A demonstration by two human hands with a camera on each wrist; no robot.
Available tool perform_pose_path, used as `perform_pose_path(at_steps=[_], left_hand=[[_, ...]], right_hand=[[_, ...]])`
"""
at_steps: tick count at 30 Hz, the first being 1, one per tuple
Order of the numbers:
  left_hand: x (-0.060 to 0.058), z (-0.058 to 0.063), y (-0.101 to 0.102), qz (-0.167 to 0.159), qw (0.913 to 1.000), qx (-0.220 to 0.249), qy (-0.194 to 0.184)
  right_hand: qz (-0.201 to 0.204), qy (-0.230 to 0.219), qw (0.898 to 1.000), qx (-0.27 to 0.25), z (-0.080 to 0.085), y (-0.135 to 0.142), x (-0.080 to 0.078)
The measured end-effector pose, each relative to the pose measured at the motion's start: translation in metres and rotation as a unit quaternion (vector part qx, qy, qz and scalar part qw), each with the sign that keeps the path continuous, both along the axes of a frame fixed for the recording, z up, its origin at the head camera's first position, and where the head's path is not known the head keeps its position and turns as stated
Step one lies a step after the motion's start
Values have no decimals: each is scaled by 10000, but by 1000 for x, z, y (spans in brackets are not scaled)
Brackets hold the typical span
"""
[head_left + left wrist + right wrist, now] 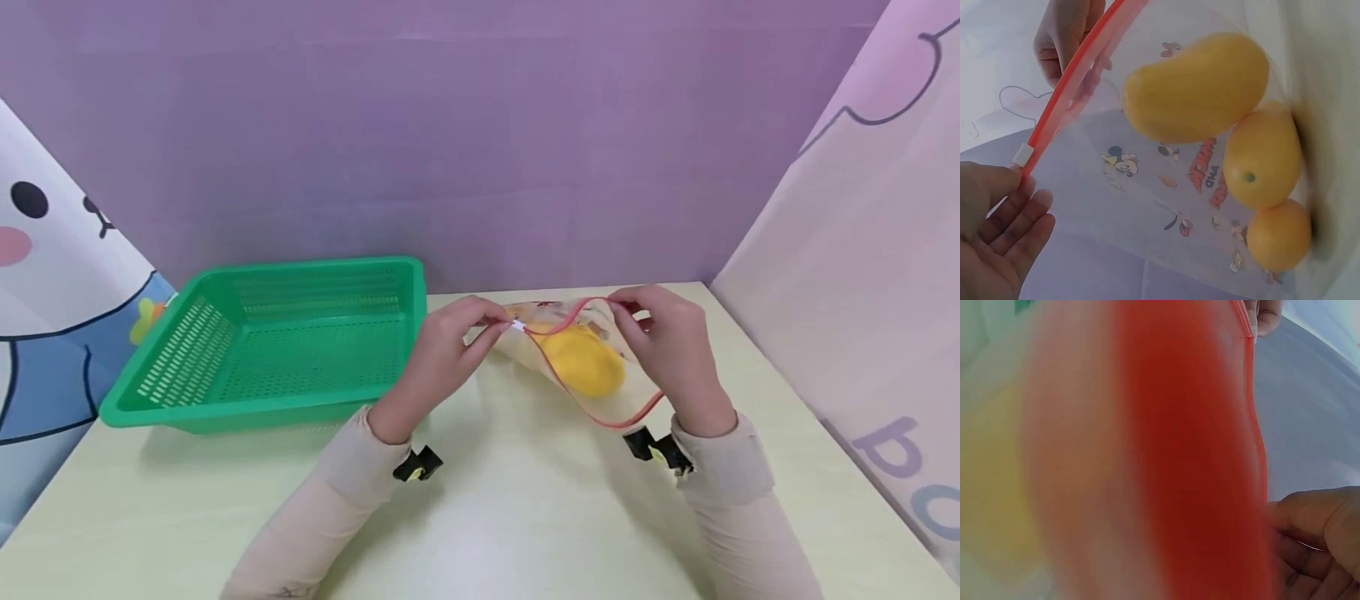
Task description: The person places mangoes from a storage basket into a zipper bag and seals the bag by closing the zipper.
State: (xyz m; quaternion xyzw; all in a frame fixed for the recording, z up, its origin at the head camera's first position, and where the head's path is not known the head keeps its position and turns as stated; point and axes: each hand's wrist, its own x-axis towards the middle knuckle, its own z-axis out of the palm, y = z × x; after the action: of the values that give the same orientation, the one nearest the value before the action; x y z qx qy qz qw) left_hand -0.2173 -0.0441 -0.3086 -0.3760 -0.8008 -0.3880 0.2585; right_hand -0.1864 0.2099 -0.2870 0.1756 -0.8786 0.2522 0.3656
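Note:
A clear zip bag (637, 383) with a red zip edge and cartoon prints lies on the table, its mouth spread wide. My left hand (446, 346) pinches the corner of that edge, right by the white slider (1023, 155). Across the opening, my right hand (667, 350) holds the far red edge between thumb and fingers. Three toy-like fruits show inside the bag in the left wrist view: a large yellow mango (1197, 87), a yellow fruit (1263, 162) with a green spot, and a small round orange one (1280, 236). Blurred red zip edge fills much of the right wrist view.
A green plastic basket (262, 408) with slotted walls stands to the left of the bag. The pale table (495, 517) runs back to a purple backdrop (495, 150), with printed cloth panels at both sides.

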Motion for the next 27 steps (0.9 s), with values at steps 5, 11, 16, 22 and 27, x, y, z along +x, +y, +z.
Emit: perform_pose_path(at_steps=[5, 11, 16, 22, 27], left_hand=[[1, 7, 5, 47, 9997, 230, 22], [3, 9, 10, 163, 9985, 523, -48], [4, 15, 16, 193, 9955, 921, -132], [2, 24, 22, 239, 9916, 1268, -65], [2, 25, 25, 211, 9880, 1529, -54]], right_hand=[[25, -85, 9999, -61, 7, 2, 0], [274, -370, 9989, 89, 24, -4, 7], [1026, -338, 9923, 605, 38, -23, 9], [1499, 113, 9848, 871, 44, -49, 1], [1472, 196, 9844, 939, 46, -59, -5]])
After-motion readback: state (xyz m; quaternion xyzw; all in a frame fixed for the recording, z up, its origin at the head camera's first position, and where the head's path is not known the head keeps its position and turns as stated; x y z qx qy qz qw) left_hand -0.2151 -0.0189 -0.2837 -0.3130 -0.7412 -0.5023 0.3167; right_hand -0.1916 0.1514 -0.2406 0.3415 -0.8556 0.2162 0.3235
